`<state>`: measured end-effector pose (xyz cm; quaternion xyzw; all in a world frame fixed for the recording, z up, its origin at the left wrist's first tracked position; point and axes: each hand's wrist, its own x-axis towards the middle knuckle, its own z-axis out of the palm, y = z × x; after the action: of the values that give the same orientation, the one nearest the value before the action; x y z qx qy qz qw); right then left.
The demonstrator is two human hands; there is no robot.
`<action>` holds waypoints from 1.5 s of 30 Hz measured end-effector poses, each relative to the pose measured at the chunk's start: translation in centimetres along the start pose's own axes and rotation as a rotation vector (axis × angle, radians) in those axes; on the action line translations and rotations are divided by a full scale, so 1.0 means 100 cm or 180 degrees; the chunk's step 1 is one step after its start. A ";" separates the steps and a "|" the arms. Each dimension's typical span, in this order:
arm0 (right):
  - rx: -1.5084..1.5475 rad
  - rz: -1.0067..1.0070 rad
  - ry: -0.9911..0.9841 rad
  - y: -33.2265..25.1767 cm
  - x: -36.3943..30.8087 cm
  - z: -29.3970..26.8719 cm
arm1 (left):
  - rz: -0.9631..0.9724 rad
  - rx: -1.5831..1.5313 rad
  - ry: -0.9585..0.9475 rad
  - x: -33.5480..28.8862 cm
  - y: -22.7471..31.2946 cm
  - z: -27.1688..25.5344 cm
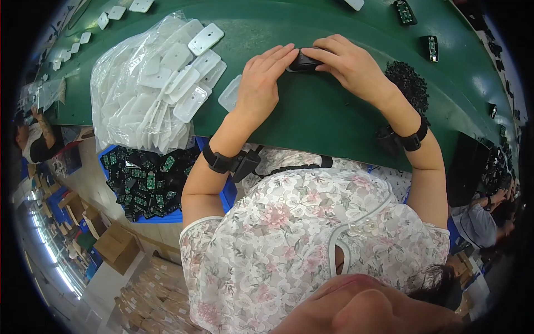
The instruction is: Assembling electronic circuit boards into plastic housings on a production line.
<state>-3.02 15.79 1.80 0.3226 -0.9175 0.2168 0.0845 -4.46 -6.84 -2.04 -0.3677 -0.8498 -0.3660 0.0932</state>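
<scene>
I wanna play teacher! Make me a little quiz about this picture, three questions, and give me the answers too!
1. Fill the gap: the small object between the left hand and the right hand is coloured ____.
2. Which hand is nearer the heap of tiny black parts?
3. Choose one. The clear bag on the table holds: A) oranges, B) white plates, C) blue cups.

Key:
1. Black
2. The right hand
3. B

No text, label, brand, number or sign readable anywhere in view; distant areas too small, blurred.
</scene>
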 end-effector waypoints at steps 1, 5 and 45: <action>-0.0055 -0.0016 0.0013 0.000 0.000 0.001 | 0.0015 0.0049 -0.0023 0.000 0.000 -0.001; -0.0064 -0.0092 0.0093 -0.004 0.002 -0.004 | 0.0013 0.0056 0.0047 -0.001 0.005 -0.006; 0.0209 0.0469 0.0224 -0.008 0.014 0.023 | 0.0156 0.1213 0.0090 -0.005 0.009 0.003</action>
<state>-3.62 13.48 0.46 0.2489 -0.9276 0.2637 0.0899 -3.46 -6.53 -1.98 -0.3588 -0.8931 -0.2013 0.1819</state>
